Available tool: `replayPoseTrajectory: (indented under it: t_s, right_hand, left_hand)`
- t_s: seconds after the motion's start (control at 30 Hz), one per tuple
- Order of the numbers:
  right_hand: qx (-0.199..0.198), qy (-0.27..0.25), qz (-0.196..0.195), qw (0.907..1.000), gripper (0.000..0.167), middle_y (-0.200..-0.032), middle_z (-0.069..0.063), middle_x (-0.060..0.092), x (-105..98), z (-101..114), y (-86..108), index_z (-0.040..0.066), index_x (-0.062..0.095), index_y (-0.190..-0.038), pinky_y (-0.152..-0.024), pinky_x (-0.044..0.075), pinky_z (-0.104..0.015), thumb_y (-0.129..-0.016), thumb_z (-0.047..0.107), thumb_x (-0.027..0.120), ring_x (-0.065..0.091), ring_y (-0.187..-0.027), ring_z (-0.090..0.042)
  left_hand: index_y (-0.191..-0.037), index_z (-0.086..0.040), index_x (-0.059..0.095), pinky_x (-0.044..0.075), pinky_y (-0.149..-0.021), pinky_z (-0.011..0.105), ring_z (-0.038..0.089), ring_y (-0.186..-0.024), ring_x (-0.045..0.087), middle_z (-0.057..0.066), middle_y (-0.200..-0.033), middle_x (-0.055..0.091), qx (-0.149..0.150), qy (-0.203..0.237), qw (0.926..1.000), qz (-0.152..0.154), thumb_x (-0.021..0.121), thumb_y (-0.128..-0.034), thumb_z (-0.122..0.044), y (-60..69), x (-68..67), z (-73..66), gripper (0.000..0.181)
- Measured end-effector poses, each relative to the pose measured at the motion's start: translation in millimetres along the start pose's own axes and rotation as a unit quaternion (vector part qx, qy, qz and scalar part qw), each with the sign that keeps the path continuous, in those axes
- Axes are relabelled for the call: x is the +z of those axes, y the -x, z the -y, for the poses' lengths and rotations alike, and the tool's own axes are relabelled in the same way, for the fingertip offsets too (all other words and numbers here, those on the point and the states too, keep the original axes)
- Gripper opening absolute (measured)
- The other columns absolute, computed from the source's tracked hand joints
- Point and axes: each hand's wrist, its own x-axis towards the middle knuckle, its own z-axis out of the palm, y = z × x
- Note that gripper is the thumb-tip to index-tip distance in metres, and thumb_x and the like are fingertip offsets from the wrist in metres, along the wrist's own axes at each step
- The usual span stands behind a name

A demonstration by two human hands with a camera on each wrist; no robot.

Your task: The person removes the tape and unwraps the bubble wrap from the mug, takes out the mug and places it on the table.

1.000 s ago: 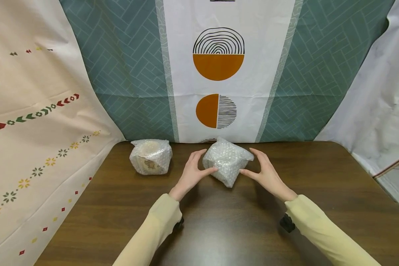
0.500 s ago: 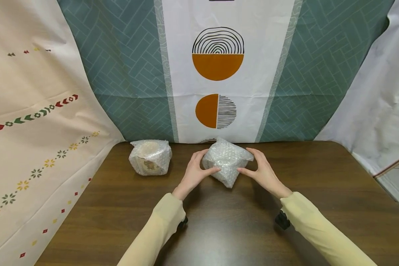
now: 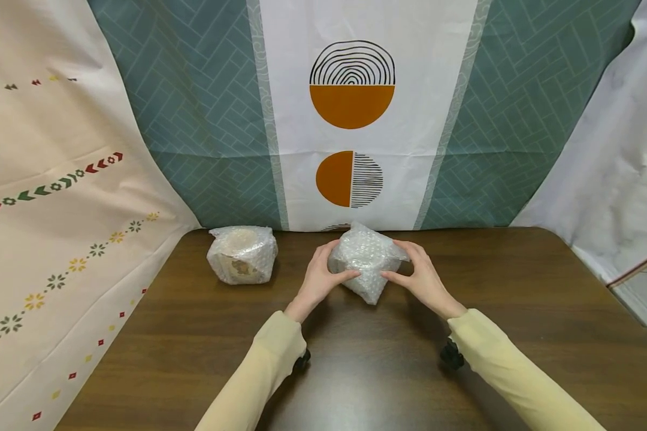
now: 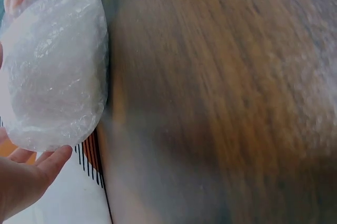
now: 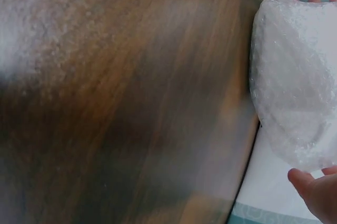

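A package in bubble wrap (image 3: pixel 368 254) sits near the back edge of the table, one pointed corner toward the front. My left hand (image 3: pixel 317 280) grips its left side, thumb across the front and fingers curved round behind. On the right side my right hand (image 3: pixel 425 282) holds it the same way, thumb on the front face. The left wrist view has the wrapped package (image 4: pixel 55 71) with my left hand (image 4: pixel 31 179) against its lower end. The right wrist view shows its whitish wrap (image 5: pixel 295 77) and my right hand (image 5: pixel 318 192) at the lower end.
A second bubble-wrapped package (image 3: pixel 242 256), brownish inside, stands at the back left of the dark wooden table (image 3: pixel 194 353). Behind the table hangs a teal and white cloth (image 3: pixel 221 120); patterned cream fabric (image 3: pixel 43 239) hangs at left, white cloth (image 3: pixel 614 179) at right.
Both hands have moved inward, closing on the sides of the package, the right hand shifting left most. The package has stayed about where it was.
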Motion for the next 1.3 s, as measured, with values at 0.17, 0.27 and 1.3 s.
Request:
replayPoseTrajectory:
  t_s: [0.17,0.27,1.3]
  right_hand:
    - [0.005,-0.032,-0.014,0.9994,0.067,-0.128,-0.015,0.036,1.7,-1.5,-2.1,0.002,0.043,-0.131,-0.091,0.034,-0.046,-0.076,0.025,0.074,0.035,-0.116,-0.030]
    - [0.010,-0.050,-0.022,0.9984,0.064,-0.126,-0.015,0.038,2.7,-1.7,-3.7,0.002,0.045,-0.129,-0.092,0.034,-0.046,-0.076,0.023,0.075,0.037,-0.115,-0.029]
    - [0.037,-0.068,-0.031,0.9965,0.060,-0.124,-0.016,0.038,7.2,0.3,-3.0,0.004,0.048,-0.128,-0.087,0.038,-0.049,-0.076,0.020,0.074,0.037,-0.114,-0.031]
  left_hand:
    - [-0.136,-0.012,0.039,0.029,-0.096,0.040,0.021,-0.121,0.034,0.006,-0.132,0.037,0.001,0.002,1.0000,-0.006,0.076,-0.0708,-0.040,-1.2,1.3,0.9,0.080]
    - [-0.135,-0.012,0.039,0.029,-0.096,0.039,0.020,-0.121,0.034,0.006,-0.132,0.037,0.002,0.003,1.0000,-0.008,0.076,-0.0708,-0.040,-1.9,1.8,1.6,0.079]
    - [-0.134,-0.009,0.041,0.030,-0.095,0.040,0.023,-0.119,0.035,0.007,-0.129,0.039,-0.007,-0.002,1.0000,-0.006,0.076,-0.0723,-0.036,-1.1,3.0,0.2,0.075]
